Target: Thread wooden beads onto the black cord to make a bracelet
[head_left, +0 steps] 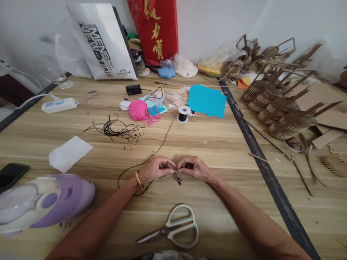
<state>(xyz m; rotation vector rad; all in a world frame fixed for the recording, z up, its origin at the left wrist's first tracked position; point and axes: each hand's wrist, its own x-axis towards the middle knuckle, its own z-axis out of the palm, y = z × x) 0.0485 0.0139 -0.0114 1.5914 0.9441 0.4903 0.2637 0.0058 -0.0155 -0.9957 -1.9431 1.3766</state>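
Note:
My left hand (158,167) and my right hand (195,168) meet near the front middle of the table, thumb and forefinger of each pinched together. Between the fingertips is a short bit of dark cord, mostly hidden by the fingers. Just below them a small cluster of dark beads (176,179) shows; whether it hangs or rests on the wood I cannot tell. Black cord (164,140) runs from a white-flanged spool (182,114) and loops around by my left wrist, which wears a yellow bangle. White-handled scissors (182,226) lie nearer to me, blades pointing left.
Cut black cord pieces (114,128), pink yarn (138,110) and blue sheets (207,100) lie farther back. To the left are a purple-and-white device (48,202), a phone (4,182) and white paper (70,154). Woven baskets (276,103) stand at right.

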